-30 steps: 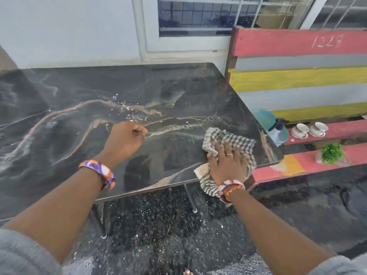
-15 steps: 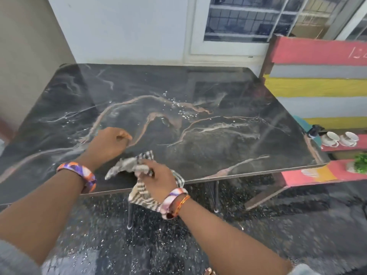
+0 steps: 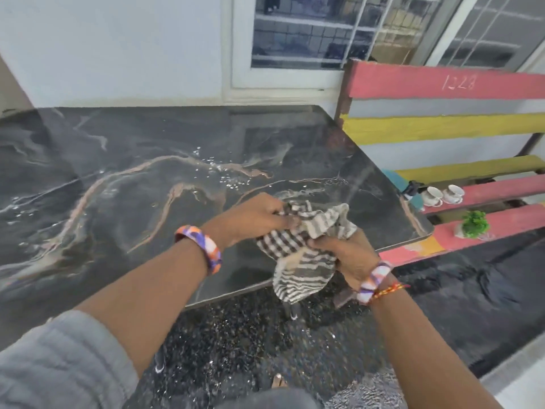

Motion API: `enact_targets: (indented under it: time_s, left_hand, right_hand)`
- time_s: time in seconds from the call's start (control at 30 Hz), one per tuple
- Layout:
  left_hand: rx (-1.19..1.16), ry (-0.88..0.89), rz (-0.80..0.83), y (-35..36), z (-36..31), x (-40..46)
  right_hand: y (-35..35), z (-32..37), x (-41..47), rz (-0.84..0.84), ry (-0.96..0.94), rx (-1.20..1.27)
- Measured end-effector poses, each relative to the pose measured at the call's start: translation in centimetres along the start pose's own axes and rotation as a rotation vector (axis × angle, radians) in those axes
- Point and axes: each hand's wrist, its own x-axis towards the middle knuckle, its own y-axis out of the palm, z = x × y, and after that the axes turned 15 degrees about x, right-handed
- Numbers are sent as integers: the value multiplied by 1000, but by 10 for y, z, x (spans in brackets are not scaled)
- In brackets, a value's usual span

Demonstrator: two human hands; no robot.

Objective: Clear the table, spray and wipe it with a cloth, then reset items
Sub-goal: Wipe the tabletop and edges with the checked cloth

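The dark marble table (image 3: 147, 160) is bare but beaded with spray droplets (image 3: 224, 172), so with the striped cloth (image 3: 300, 240) bunched above its near edge, gripped by left hand (image 3: 250, 214) and right hand (image 3: 345, 255), I'd refold it flat and sweep those beads.

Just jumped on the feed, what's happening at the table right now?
A person is partway through wiping a dark marble-look table. Both hands hold the striped cloth bunched over the table's near right edge: the left hand grips its top, the right hand its lower side. Spray droplets sit unwiped near the middle. Two cups and a small plant wait on the painted bench to the right.
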Motion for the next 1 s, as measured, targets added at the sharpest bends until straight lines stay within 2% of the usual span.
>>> enact_targets:
  time_s: [0.1,0.2,0.27,0.33,0.37,0.43,0.5,0.57,0.67,0.83,1.0]
  left_hand:
    - [15,31,15,20,-38,56]
    - [-64,-31,-130,26,-68,118]
    - [-18,-63,-233,27,-76,155]
    - [84,-147,-271,24,-68,175]
    - [138,-178,-283,23,-58,181]
    - [199,-237,-335,19,-32,183]
    - [196,-326,-415,14,-8,178]
    - [207,-412,-546,3,12,170]
    - [263,-493,-690,-20,34,147]
    - [334,-612,-778,-57,76,107]
    - [369,-635,-803,-93,115,71]
  right_hand:
    - [-49,32,18,-137,-51,-30]
    - [-95,61,65,-315,-120,-23]
    - [-118,76,100,-478,-222,-331]
    - [-129,80,122,-580,-309,-774]
    - [-131,76,128,-571,-326,-980]
    - [-130,60,133,-369,-295,-1348]
    - [-130,38,139,-182,-138,-1534]
    - [-129,26,150,-151,-30,-1551]
    - [-123,28,173,-195,-40,-1563]
    - [-87,29,217,-245,-12,-1540]
    - [-23,15,246,-180,-108,-1528]
